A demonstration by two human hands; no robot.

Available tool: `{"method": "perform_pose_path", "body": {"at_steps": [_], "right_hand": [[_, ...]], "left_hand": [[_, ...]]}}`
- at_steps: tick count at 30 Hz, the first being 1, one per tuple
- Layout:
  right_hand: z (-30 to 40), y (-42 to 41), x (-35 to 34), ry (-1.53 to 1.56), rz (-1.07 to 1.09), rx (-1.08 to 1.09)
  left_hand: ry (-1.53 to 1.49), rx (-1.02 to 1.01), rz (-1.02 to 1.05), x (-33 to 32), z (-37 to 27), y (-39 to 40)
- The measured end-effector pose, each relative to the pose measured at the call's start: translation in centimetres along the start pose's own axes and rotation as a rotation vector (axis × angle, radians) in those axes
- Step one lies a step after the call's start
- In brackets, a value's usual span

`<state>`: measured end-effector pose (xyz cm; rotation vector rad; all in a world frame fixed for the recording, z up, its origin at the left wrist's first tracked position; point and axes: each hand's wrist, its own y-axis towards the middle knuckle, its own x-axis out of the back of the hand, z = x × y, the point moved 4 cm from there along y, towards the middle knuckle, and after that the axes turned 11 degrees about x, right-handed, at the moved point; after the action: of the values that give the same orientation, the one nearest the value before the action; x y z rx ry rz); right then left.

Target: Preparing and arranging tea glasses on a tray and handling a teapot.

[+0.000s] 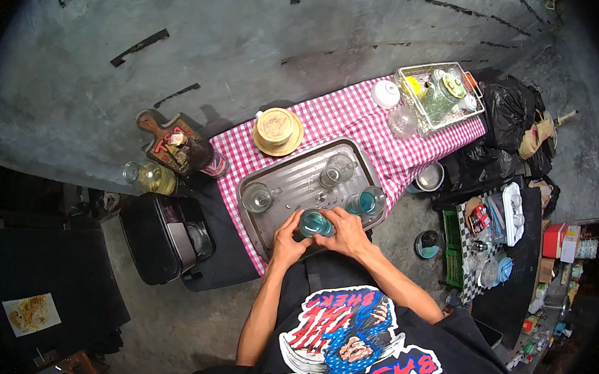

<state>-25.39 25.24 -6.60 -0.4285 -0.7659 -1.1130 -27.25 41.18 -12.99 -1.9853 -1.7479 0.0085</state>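
Note:
Both my left hand (288,241) and my right hand (345,231) are closed around a glass mug of blue liquid (313,223), at the near edge of a metal tray (257,175). Just right of my right hand, a second glass mug with blue liquid (367,202) lies or leans on the tray; its exact tilt is unclear. A clear glass mug (257,197) stands at the tray's left, and another clear glass mug (337,169) at its far right. Drops of water show on the tray. My fingers hide part of the held mug's sides.
Beyond the tray, a lidded cup on a saucer (276,128) stands on the checked tablecloth (325,109). A white bowl (386,94) and a wire basket of glassware (443,125) are at the far right. A black appliance (152,239), a dark bottle (203,154) and a glass jug (155,179) are left.

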Motion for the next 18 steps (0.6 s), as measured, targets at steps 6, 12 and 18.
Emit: {"method": "perform_pose_path", "body": {"at_steps": [6,12,18], "right_hand": [[0.02,0.08,0.1,-0.005,0.031,0.017],[0.19,0.35,0.34,-0.014,0.062,0.019],[0.15,0.5,0.2,-0.042,0.059,0.025]], "left_hand": [[-0.019,0.019,0.01,0.01,-0.2,-0.16],[-0.034,0.022,0.022,-0.04,-0.63,-0.16],[-0.035,-0.018,0.018,-0.19,0.36,0.1]]}}
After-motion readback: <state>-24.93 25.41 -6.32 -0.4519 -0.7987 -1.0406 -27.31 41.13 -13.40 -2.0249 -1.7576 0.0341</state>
